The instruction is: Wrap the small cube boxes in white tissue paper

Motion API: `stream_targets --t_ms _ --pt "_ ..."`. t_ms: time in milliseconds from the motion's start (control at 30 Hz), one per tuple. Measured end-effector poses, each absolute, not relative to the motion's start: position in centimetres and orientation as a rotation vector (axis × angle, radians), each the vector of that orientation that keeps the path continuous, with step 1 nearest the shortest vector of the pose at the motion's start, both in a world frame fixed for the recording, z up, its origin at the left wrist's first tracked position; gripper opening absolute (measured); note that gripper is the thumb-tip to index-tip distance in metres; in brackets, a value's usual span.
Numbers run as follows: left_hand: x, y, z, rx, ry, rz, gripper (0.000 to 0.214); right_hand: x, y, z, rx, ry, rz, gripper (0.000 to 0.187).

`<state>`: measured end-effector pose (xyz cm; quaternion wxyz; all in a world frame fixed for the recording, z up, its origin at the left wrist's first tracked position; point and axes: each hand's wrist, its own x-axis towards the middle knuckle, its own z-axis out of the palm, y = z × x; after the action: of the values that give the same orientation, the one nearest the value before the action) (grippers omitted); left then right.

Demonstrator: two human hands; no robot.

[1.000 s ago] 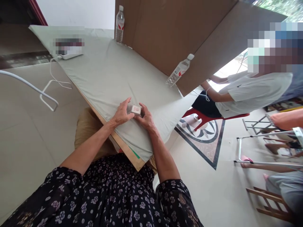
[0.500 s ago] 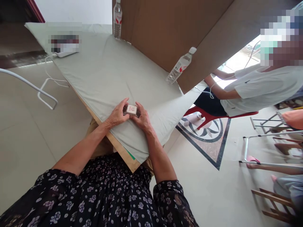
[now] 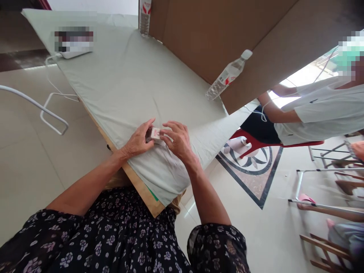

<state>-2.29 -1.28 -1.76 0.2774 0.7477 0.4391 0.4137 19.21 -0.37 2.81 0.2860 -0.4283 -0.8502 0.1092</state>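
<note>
Left hand [image 3: 138,139]: curled around 1 small box [image 3: 155,133] | Right hand [image 3: 178,139]: half-open at its right end, hold unclear | Small box: near end of table [image 3: 122,83], dark-sided, white top printed red | 2 bottles [image 3: 228,76]: right and far, beside 1 cardboard panel [image 3: 204,34]

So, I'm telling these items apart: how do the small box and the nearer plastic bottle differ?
The small box is low and blocky; the nearer plastic bottle is tall and clear. The left hand holds the box; no hand touches the bottle. Both show red markings.
</note>
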Motion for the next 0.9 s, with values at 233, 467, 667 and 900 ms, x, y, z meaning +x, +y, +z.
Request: stream_targets --t_ms 233,467,667,900 --pt "-2.2 -2.0 -1.0 2.002 1.228 1.070 0.079 18.0 0.0 3.1 -1.099 -2.335 0.219 0.028" --pt "-1.4 -0.8 -0.1 2.030 1.114 1.177 0.081 18.2 2.4 4.2 -1.181 -2.182 0.159 0.024" --pt "0.4 1.6 -0.1 1.857 0.969 1.230 0.089 19.5 6.1 6.1 -1.193 -2.101 0.147 0.029" --pt "0.8 1.2 -1.3 1.648 1.002 1.196 0.067 20.0 10.1 5.5 -1.173 -2.003 0.257 0.029"
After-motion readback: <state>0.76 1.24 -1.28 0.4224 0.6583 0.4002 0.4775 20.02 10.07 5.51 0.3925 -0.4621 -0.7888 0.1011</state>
